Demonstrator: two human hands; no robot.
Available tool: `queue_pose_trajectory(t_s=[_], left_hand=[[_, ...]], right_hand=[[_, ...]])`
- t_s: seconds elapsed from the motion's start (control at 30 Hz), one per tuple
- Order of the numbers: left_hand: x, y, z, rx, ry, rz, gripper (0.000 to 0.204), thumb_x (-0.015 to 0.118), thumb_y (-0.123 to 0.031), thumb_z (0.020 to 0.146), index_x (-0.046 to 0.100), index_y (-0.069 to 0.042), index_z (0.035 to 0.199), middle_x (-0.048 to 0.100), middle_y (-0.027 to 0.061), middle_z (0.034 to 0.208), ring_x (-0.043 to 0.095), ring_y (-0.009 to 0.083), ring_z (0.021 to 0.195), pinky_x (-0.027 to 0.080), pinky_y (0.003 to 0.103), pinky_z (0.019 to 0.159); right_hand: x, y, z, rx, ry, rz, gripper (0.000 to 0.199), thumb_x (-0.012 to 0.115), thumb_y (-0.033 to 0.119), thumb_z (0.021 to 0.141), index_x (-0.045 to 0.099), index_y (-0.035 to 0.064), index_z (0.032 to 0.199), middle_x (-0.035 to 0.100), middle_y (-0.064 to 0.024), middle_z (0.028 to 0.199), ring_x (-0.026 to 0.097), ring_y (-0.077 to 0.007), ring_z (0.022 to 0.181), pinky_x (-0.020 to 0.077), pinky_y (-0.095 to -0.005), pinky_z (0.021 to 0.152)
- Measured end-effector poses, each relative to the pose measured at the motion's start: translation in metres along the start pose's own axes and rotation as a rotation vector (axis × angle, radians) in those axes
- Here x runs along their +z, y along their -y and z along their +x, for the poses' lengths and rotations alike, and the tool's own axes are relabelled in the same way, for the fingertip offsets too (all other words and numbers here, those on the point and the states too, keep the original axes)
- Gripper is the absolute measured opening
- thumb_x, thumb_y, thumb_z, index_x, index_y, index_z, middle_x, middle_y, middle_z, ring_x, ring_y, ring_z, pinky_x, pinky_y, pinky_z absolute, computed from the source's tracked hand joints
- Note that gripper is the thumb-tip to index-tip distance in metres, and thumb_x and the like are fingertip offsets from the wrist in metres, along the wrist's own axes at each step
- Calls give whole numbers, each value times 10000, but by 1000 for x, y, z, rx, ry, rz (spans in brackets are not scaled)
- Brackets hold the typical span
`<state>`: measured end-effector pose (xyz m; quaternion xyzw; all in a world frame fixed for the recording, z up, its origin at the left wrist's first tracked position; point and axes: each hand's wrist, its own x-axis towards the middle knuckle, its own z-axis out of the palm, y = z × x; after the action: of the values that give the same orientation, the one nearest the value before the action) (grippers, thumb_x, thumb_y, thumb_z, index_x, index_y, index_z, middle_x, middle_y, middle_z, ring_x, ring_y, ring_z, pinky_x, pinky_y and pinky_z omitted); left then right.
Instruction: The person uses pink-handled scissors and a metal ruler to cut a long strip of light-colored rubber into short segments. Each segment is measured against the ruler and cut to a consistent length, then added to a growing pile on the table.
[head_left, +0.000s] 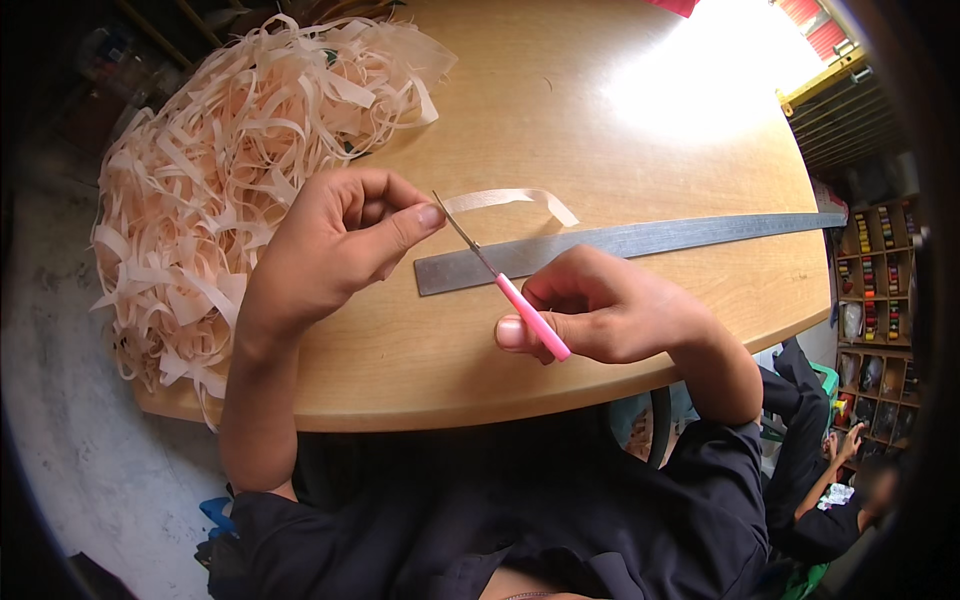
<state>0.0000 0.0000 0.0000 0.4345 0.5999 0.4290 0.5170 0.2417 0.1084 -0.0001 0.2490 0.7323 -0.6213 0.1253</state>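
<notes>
Over the table, my right hand [615, 305] grips a pair of scissors [532, 318] by the pink handles. The blades point up and left, their tips beside the fingertips of my left hand [345, 235]. My left thumb and forefinger pinch the end of a pale peach fabric strip [510, 196]. That strip runs to the right behind the blades, and its free end bends down above a long metal ruler [620, 240]. Lying slantwise across the table, the ruler passes behind the scissors. Whether the blades touch the strip, I cannot tell.
A large heap of peach fabric strips [220, 180] covers the left of the wooden table [480, 385] and hangs over its edge. On the right stands a shelf [875, 285] with thread spools. Another person [835, 500] sits at the lower right.
</notes>
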Motion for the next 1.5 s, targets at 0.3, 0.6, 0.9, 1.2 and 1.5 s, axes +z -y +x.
queue_pose_trajectory(t_s=[0.3,0.6,0.9,1.2,1.5], left_hand=[[-6,0,2,38,46,-54,221,735,-189,1004,719,31,1030,552,-62,625,420,0,502,284,202,452],[-11,4,5,156,-251,158,175,722,-175,1007,706,-1,1006,588,-56,690,490,21,622,378,191,575],[-11,6,7,198,-176,94,172,705,-179,1024,696,-9,1003,565,-70,670,460,7,613,344,200,543],[-5,6,8,204,-117,-17,149,693,-178,1039,697,-30,1054,538,-74,667,446,16,579,350,196,535],[-1,7,9,204,-33,28,182,687,-203,1047,707,-22,1052,544,-68,660,392,5,565,298,205,507]], right_hand=[[-1,4,-2,-17,-19,14,656,718,538,976,604,31,575,424,23,518,393,-85,517,297,-316,486],[-10,-5,1,-183,-502,-281,261,779,223,962,741,-14,861,668,-52,672,607,-90,607,484,-273,566],[-27,-22,30,-222,-811,-578,235,770,230,863,795,5,929,739,-181,930,710,-351,865,556,-438,812],[-73,-37,-11,-529,-1151,-396,196,678,190,1001,782,33,1056,767,-74,874,673,-107,746,527,-271,678],[-38,-287,-215,-294,-2319,141,243,614,177,1006,736,-33,993,599,-14,739,533,-107,648,435,-263,598]])
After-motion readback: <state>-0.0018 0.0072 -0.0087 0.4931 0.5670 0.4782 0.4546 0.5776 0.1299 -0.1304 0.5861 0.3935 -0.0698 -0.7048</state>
